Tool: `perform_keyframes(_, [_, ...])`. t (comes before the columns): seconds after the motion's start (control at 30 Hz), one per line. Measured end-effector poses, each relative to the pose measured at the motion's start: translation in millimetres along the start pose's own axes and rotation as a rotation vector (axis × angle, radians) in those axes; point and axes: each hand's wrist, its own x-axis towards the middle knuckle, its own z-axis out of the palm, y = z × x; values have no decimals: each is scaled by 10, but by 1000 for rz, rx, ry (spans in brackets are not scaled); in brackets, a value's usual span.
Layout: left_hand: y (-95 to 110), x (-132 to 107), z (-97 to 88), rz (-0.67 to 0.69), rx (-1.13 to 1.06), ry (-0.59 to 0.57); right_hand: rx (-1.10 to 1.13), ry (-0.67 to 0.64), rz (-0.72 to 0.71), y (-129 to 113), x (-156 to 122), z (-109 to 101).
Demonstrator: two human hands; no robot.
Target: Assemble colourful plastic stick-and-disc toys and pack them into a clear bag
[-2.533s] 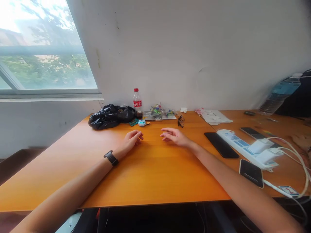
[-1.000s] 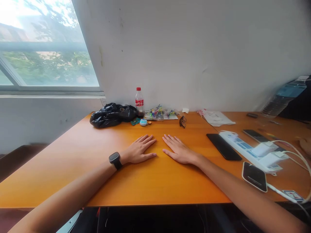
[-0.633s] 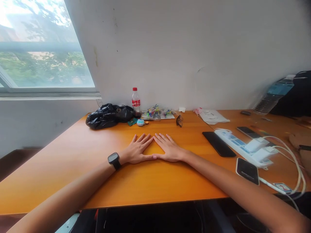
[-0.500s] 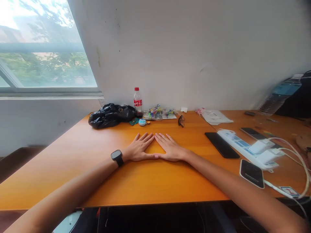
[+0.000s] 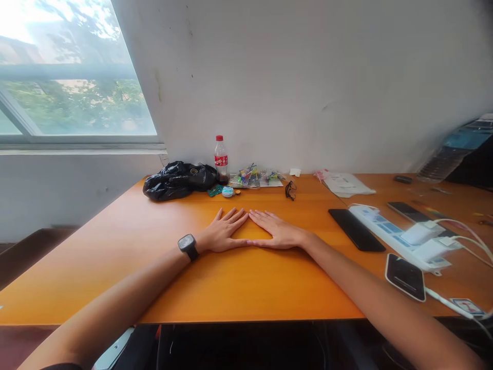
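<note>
My left hand (image 5: 225, 233) lies flat on the orange-brown wooden table (image 5: 231, 288), fingers spread and holding nothing. A dark smartwatch (image 5: 187, 245) is strapped round that wrist. Beside it my right hand (image 5: 278, 231) also rests palm down, with nothing in it; its fingers are stretched out and closer together. The thumbs and index fingertips of the two hands meet, framing a small triangle of tabletop. Beyond the hands stand a small round blue-and-white tin (image 5: 227, 191) and a red-capped cola bottle (image 5: 221, 160) holding a little dark drink.
A black plastic bag (image 5: 179, 181), clear packets of colourful pieces (image 5: 254, 177), black glasses (image 5: 290, 190) and papers (image 5: 348, 184) lie along the wall. At right are a black flat slab (image 5: 356, 229), a white power strip (image 5: 396, 236) with chargers, a phone-like device (image 5: 405, 276) and a large water bottle (image 5: 447, 151).
The view has shifted slightly, so the scene sits a little further right. My right hand has turned a little and its fingers have drawn closer together; both hands stay on the table.
</note>
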Motion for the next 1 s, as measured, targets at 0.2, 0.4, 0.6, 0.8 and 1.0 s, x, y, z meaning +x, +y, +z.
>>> perform_keyframes(0.2, [1,-10,1,-1,-6,21,-14,2,16,-9,-38,-13])
perform_keyframes(0.4, [5,-20,9,1,-8,38,-22,32,17,-41,-28,29])
perform_keyframes(0.6, [10,-31,-3,-8,-13,34,-28,35,15,-28,-27,38])
perform_keyframes(0.8, [3,-30,-5,-11,-17,24,-39,28,15,-59,-40,28])
perform_keyframes(1.0, [15,-32,-20,-8,-20,19,-40,22,18,-87,-47,12])
